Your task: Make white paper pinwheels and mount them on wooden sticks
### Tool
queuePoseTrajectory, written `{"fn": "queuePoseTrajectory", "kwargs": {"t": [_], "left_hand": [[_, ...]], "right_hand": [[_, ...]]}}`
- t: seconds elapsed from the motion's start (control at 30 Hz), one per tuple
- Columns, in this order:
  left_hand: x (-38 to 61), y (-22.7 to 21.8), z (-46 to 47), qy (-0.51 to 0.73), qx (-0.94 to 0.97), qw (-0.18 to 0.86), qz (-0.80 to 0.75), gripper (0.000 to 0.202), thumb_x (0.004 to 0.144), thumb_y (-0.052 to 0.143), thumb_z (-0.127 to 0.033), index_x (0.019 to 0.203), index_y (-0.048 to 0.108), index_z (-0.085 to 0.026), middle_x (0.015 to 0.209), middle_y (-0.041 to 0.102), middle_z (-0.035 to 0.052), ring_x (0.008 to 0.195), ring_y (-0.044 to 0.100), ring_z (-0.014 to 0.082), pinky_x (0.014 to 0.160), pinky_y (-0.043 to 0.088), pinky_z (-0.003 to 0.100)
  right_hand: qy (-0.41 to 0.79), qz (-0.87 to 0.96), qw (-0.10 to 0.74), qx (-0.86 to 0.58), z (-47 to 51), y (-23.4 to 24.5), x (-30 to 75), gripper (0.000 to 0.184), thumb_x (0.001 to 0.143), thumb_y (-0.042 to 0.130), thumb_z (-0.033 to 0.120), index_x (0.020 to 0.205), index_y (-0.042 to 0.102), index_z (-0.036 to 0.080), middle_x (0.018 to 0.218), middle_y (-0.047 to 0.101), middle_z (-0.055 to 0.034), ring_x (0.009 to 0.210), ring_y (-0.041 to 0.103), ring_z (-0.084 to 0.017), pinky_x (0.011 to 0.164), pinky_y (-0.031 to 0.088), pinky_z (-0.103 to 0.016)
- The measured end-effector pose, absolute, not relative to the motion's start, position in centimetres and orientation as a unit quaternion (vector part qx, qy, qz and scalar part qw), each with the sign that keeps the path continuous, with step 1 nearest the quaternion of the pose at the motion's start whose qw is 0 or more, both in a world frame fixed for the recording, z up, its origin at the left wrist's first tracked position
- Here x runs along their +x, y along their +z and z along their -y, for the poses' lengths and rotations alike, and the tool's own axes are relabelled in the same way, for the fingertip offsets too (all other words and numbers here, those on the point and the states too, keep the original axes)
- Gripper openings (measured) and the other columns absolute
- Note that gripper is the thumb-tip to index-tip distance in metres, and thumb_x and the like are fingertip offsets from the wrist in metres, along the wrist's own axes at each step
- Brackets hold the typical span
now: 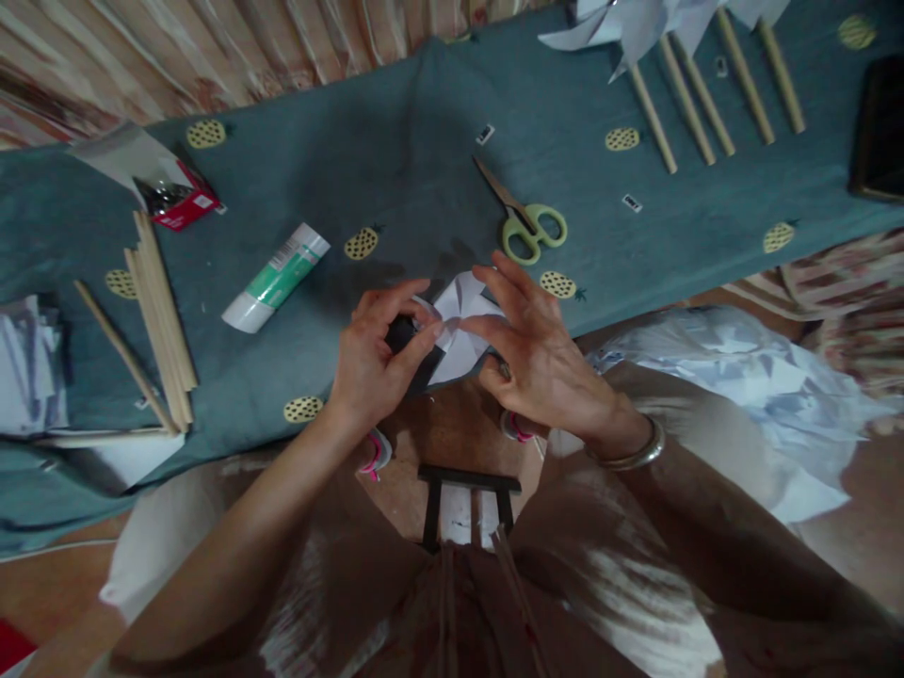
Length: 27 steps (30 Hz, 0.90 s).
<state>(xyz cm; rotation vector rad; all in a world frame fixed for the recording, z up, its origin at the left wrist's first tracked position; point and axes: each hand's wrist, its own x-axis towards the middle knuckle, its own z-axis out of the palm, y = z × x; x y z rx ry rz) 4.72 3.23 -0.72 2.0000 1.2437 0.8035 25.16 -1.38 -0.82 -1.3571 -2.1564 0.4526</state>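
My left hand (374,353) and my right hand (533,348) meet at the near edge of a teal cloth-covered table (395,141). Between them is a folded white paper piece (462,315) with pointed flaps. The left hand's fingers curl around a small black object (401,331) and pinch the paper's left side. My right hand's thumb and forefinger pinch the paper's right side, with the other fingers raised and spread. A metal bangle (632,452) circles my right wrist.
Green-handled scissors (526,221) lie just beyond the paper. A glue stick (275,278) and a bundle of wooden sticks (162,320) lie left, near a red packet (176,193). More sticks with white paper pinwheels (696,85) lie far right. Crumpled white paper (749,377) lies on the floor at the right.
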Motion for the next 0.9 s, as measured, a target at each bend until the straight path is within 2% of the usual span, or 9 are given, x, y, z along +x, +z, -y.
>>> {"fn": "queuePoseTrajectory", "kwargs": {"t": [0.17, 0.3, 0.5, 0.67, 0.77, 0.83, 0.9], "left_hand": [[3.9, -0.4, -3.3, 0.349, 0.742, 0.314, -0.478, 0.035, 0.09, 0.061, -0.041, 0.12, 0.062, -0.023, 0.099, 0.071, 0.0024, 0.104, 0.061, 0.0209, 0.099, 0.045, 0.04], [3.2, -0.3, -3.2, 0.368, 0.727, 0.318, -0.485, 0.034, 0.09, 0.061, -0.041, 0.119, 0.064, -0.023, 0.1, 0.071, 0.0033, 0.104, 0.062, 0.0213, 0.097, 0.047, 0.04], [2.4, -0.2, -2.7, 0.372, 0.686, 0.375, -0.499, 0.033, 0.087, 0.063, -0.039, 0.116, 0.066, -0.021, 0.097, 0.072, 0.0041, 0.094, 0.065, 0.0198, 0.087, 0.05, 0.035], [2.0, -0.3, -2.0, 0.35, 0.638, 0.455, -0.514, 0.037, 0.089, 0.061, -0.043, 0.118, 0.065, -0.021, 0.093, 0.073, 0.0042, 0.082, 0.067, 0.0182, 0.078, 0.052, 0.032], [2.1, 0.0, -1.7, 0.333, 0.699, 0.394, -0.494, 0.032, 0.092, 0.057, -0.038, 0.117, 0.066, -0.021, 0.1, 0.072, 0.0057, 0.09, 0.065, 0.0192, 0.082, 0.051, 0.034], [2.3, 0.4, -1.7, 0.318, 0.774, 0.311, -0.45, 0.026, 0.094, 0.053, -0.03, 0.115, 0.068, -0.023, 0.106, 0.07, 0.0061, 0.099, 0.061, 0.0202, 0.089, 0.049, 0.037], [2.7, 0.5, -1.9, 0.296, 0.834, 0.244, -0.397, 0.029, 0.095, 0.048, -0.019, 0.114, 0.069, -0.025, 0.11, 0.068, 0.0068, 0.105, 0.057, 0.0212, 0.093, 0.046, 0.04]], "right_hand": [[0.162, 0.808, 0.264, -0.501, 1.0, -0.7, 25.0, 0.023, 0.088, 0.055, 0.02, 0.109, 0.065, 0.022, 0.158, 0.035, -0.0045, 0.15, 0.022, -0.034, 0.117, 0.028, -0.06], [0.145, 0.81, 0.264, -0.503, 0.5, -0.7, 24.8, 0.018, 0.087, 0.056, 0.02, 0.101, 0.067, 0.018, 0.155, 0.039, -0.0084, 0.15, 0.024, -0.034, 0.116, 0.03, -0.058], [0.119, 0.807, 0.252, -0.52, -0.1, -0.6, 24.3, 0.014, 0.084, 0.058, 0.014, 0.091, 0.069, 0.016, 0.148, 0.049, -0.0135, 0.148, 0.03, -0.033, 0.116, 0.032, -0.053], [0.116, 0.807, 0.256, -0.519, -0.3, -0.7, 24.2, 0.017, 0.084, 0.054, 0.013, 0.09, 0.07, 0.017, 0.147, 0.052, -0.0113, 0.147, 0.031, -0.033, 0.114, 0.035, -0.055], [0.111, 0.809, 0.26, -0.515, -0.3, -0.6, 24.2, 0.018, 0.084, 0.054, 0.012, 0.088, 0.071, 0.016, 0.145, 0.053, -0.0132, 0.147, 0.032, -0.034, 0.113, 0.035, -0.055], [0.108, 0.811, 0.263, -0.512, -0.2, -0.6, 24.2, 0.019, 0.083, 0.054, 0.011, 0.089, 0.072, 0.016, 0.144, 0.054, -0.0139, 0.147, 0.032, -0.034, 0.113, 0.036, -0.055], [0.105, 0.812, 0.265, -0.509, -0.1, -0.6, 24.2, 0.02, 0.083, 0.053, 0.011, 0.09, 0.072, 0.015, 0.144, 0.053, -0.0144, 0.147, 0.032, -0.034, 0.113, 0.036, -0.054]]}}
